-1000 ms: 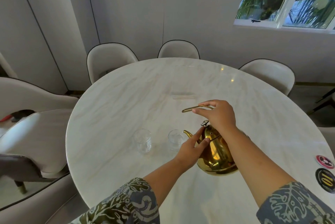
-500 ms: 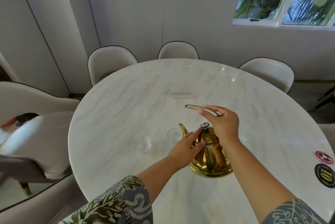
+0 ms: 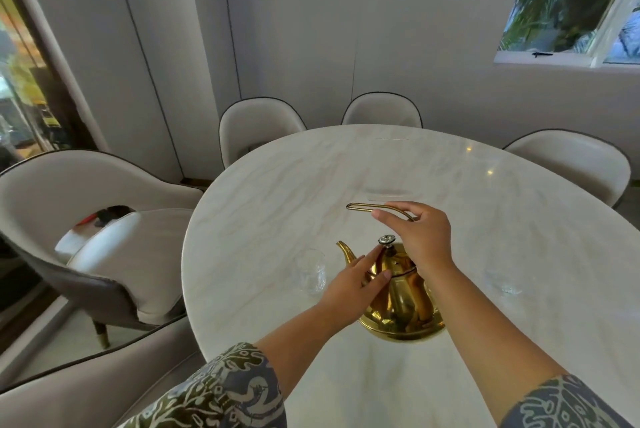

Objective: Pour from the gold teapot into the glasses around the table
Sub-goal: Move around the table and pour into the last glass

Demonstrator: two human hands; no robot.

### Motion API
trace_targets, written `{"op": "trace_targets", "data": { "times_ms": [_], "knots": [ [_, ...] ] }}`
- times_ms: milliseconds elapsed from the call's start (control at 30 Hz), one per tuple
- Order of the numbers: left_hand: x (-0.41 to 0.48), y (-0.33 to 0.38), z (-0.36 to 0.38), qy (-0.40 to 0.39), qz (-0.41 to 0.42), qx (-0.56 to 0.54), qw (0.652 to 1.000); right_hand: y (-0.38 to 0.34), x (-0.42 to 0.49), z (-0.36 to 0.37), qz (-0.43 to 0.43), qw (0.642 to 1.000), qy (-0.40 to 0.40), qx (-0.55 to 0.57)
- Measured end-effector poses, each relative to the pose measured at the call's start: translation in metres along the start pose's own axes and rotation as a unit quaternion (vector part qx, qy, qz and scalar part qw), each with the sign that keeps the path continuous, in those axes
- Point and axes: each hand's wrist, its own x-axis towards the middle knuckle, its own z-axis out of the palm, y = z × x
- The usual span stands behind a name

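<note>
The gold teapot (image 3: pixel 401 309) stands upright on the marble table (image 3: pixel 450 185), its spout pointing left. My right hand (image 3: pixel 420 240) grips the thin gold handle above the lid. My left hand (image 3: pixel 353 283) rests its fingers on the lid, just below the knob. A clear glass (image 3: pixel 310 271) stands just left of the spout. Another clear glass (image 3: pixel 502 283) sits to the right of the pot, faint against the marble.
Cream chairs ring the table: one at the left (image 3: pixel 104 219), two at the far side (image 3: pixel 259 126), one at the right (image 3: pixel 575 164). The table's near-left edge (image 3: pixel 188 289) curves close to the left glass. A window (image 3: pixel 571 4) is at upper right.
The teapot has gone from tilted toward the left glass to standing upright on the table. My view has swung, so a glass to the right of the pot now shows.
</note>
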Motion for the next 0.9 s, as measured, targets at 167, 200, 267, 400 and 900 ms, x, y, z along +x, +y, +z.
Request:
{"op": "trace_targets", "data": {
  "times_ms": [167,200,267,400,900],
  "knots": [
    [-0.001,-0.013,-0.013,0.011,-0.028,-0.033,0.999,-0.009,0.005,0.025,-0.016,0.999,-0.029,-0.034],
    [-0.001,-0.015,-0.015,0.011,-0.031,-0.041,0.999,-0.011,0.006,0.030,-0.021,0.998,-0.035,-0.043],
    [0.000,-0.020,-0.019,0.017,-0.035,-0.060,0.997,-0.016,0.008,0.039,-0.028,0.996,-0.046,-0.064],
    [0.003,-0.029,-0.023,0.017,-0.049,-0.120,0.991,-0.025,0.011,0.053,-0.041,0.990,-0.074,-0.111],
    [0.008,-0.030,-0.026,0.028,-0.047,-0.258,0.965,-0.048,0.022,0.075,-0.031,0.970,-0.133,-0.199]
  ]
}}
